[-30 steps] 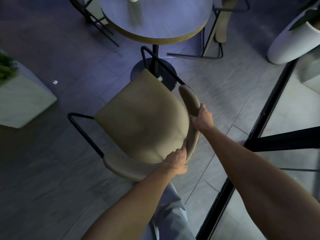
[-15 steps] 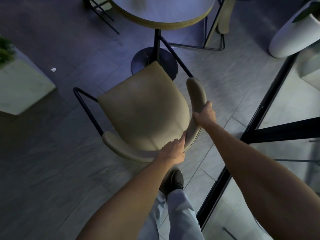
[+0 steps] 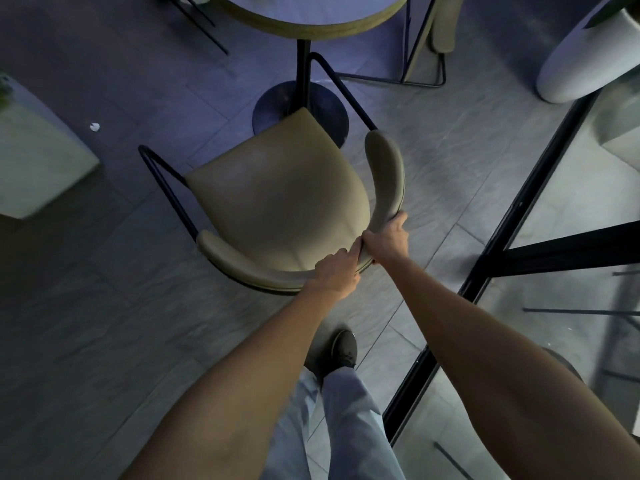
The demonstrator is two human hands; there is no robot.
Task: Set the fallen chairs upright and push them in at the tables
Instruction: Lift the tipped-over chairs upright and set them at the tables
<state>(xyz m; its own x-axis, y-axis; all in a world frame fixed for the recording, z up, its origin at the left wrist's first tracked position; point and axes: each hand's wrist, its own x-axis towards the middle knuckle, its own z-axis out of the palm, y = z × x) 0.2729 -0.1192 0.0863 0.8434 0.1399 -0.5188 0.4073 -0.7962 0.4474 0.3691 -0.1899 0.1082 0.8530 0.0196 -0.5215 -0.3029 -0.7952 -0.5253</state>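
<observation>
chair (image 3: 277,202) before table (image 3: 311,19)

Smooth tan leather-like chair (image 3: 277,202), matt black metal frame (image 3: 166,188), grey stone-look floor (image 3: 104,323).

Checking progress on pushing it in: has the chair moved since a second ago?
Yes. The chair has slid toward the round table; its seat front now overlaps the table's round base.

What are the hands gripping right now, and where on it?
Both hands hold the tan chair by its curved backrest rail: the left hand at the rear of the curve, the right hand beside it, toward the right arm.
</observation>
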